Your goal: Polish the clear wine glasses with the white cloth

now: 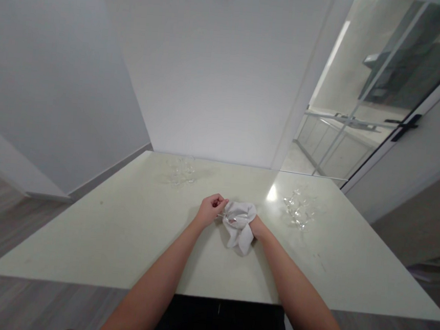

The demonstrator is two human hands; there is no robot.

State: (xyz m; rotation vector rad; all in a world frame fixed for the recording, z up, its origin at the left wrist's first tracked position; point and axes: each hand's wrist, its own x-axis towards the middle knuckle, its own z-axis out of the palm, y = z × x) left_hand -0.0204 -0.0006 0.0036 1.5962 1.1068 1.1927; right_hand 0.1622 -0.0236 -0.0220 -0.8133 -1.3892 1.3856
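Over the middle of a pale table (121, 238), my left hand (210, 208) is closed in a pinch on the stem or base of a clear glass (231, 219). A white cloth (240, 224) is wrapped around the glass and covers my right hand (254, 224), whose fingers are hidden under it. The cloth's loose end hangs down toward the tabletop. Only a small part of the glass shows between the two hands.
Clear glasses (182, 170) stand at the far left of the table, and several more clear glasses (298, 208) at the far right. Beyond the table are a white wall and a glass sliding door (364, 105). The table's near edge runs just above my lap.
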